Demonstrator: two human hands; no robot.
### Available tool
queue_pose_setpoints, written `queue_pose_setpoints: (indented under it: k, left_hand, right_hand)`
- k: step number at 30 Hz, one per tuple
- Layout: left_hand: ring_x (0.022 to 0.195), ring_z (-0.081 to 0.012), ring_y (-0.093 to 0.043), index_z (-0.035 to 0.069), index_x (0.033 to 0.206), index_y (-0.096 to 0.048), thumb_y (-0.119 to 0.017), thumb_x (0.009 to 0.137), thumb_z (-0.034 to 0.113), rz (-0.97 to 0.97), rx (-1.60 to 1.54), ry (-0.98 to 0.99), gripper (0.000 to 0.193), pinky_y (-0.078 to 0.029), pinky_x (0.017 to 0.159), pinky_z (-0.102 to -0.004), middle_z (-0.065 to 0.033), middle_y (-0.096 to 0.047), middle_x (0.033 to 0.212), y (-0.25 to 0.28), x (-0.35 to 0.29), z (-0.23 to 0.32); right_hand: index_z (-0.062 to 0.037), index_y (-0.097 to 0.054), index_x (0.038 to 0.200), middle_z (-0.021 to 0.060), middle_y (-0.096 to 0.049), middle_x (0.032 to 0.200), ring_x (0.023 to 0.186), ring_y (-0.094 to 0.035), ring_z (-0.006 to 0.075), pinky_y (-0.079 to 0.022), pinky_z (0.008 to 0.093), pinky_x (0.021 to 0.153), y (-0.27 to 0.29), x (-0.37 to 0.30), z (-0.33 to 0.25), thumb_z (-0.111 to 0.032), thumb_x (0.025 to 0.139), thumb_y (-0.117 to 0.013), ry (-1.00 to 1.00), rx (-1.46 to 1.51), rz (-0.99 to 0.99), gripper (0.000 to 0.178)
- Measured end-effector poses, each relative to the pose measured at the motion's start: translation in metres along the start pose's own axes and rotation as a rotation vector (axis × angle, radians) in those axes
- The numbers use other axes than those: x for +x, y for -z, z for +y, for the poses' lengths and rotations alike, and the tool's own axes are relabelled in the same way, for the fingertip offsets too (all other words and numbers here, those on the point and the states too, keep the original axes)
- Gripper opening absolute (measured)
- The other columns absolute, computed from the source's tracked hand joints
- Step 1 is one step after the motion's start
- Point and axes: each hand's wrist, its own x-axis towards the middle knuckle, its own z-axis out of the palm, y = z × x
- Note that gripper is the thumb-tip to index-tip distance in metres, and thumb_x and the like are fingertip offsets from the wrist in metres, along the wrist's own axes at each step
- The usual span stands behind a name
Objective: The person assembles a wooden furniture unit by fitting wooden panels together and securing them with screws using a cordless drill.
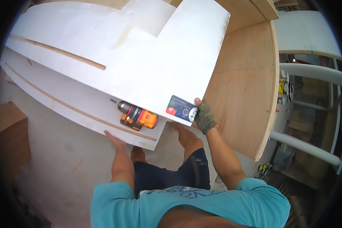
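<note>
My right hand (205, 117), in a green-and-black work glove with bare fingertips, grips the near right corner of an upper white panel (148, 72). Its thumb lies on top; the other fingers are hidden. Beside it, a dark blue-green printed rectangle (176, 106) lies flat at that corner. My bare left hand (113, 138) holds the near edge of a lower white panel (64, 98) with a curved outline, its fingers mostly hidden underneath. An orange and black cordless drill (138, 117) rests on this lower panel, bit pointing left, close to the upper panel's edge.
A large open plywood box (243, 91) stands right of the panels. Beyond it are pale round bars (307, 148) and shelves with a yellow container (282, 88). A brown wooden block (11, 133) sits at left. A thin wood strip (77, 165) lies on the concrete floor.
</note>
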Motion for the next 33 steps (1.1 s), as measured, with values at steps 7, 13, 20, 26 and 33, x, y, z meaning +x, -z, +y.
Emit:
queue_pose_setpoints:
  k: [7, 13, 20, 26, 33]
  left_hand:
    - [0.144, -0.0325, -0.025, 0.006, 0.154, -0.020, -0.033, 0.089, 0.078, 0.120, 0.175, -0.155, 0.097, -0.022, 0.117, -0.0445, -0.0135, -0.025, 0.158, 0.019, 0.007, 0.018]
    - [0.135, -0.0335, -0.041, 0.005, 0.147, -0.036, -0.037, 0.089, 0.077, 0.228, 0.135, -0.098, 0.093, -0.032, 0.112, -0.0452, -0.0148, -0.040, 0.150, -0.016, 0.010, -0.010]
    - [0.125, -0.0360, -0.051, 0.005, 0.144, -0.041, -0.039, 0.084, 0.081, 0.237, 0.168, -0.118, 0.097, -0.040, 0.107, -0.0483, -0.0181, -0.051, 0.140, -0.015, -0.001, -0.008]
    - [0.128, -0.0390, -0.049, 0.002, 0.145, -0.038, -0.038, 0.082, 0.084, 0.197, 0.145, -0.057, 0.104, -0.038, 0.108, -0.0535, -0.0228, -0.048, 0.141, -0.027, -0.010, -0.015]
    - [0.130, -0.0397, -0.046, 0.005, 0.147, -0.036, -0.041, 0.081, 0.084, 0.084, 0.089, -0.070, 0.103, -0.037, 0.108, -0.0540, -0.0218, -0.044, 0.144, 0.037, -0.005, 0.008]
  right_hand:
    - [-0.0008, -0.054, 0.117, 0.0038, -0.058, 0.085, 0.074, -0.054, 0.0124, -0.048, 0.0297, 0.065, -0.014, 0.123, -0.084, -0.035, 0.093, -0.065, 0.543, -0.562, 0.180, 0.043]
    - [-0.0009, -0.065, 0.110, 0.0185, -0.066, 0.104, 0.097, -0.064, 0.0344, -0.049, 0.0432, 0.087, -0.188, 0.142, -0.219, -0.033, 0.090, -0.066, 1.738, -1.051, -0.397, 0.038]
    - [0.0022, -0.055, 0.121, 0.0206, -0.067, 0.106, 0.106, -0.063, 0.0340, -0.044, 0.0461, 0.096, -0.311, 0.101, -0.112, -0.062, 0.075, -0.068, 0.852, -1.504, -0.517, 0.080]
    - [0.0032, -0.056, 0.117, 0.0183, -0.069, 0.097, 0.095, -0.067, 0.0303, -0.050, 0.0404, 0.086, -0.292, 0.109, -0.121, -0.064, 0.077, -0.066, 0.817, -1.514, -0.575, 0.078]
    - [0.0053, -0.057, 0.122, 0.0251, -0.067, 0.109, 0.102, -0.066, 0.0345, -0.051, 0.0432, 0.089, -0.306, 0.092, -0.114, -0.066, 0.080, -0.061, 0.912, -1.500, -0.613, 0.083]
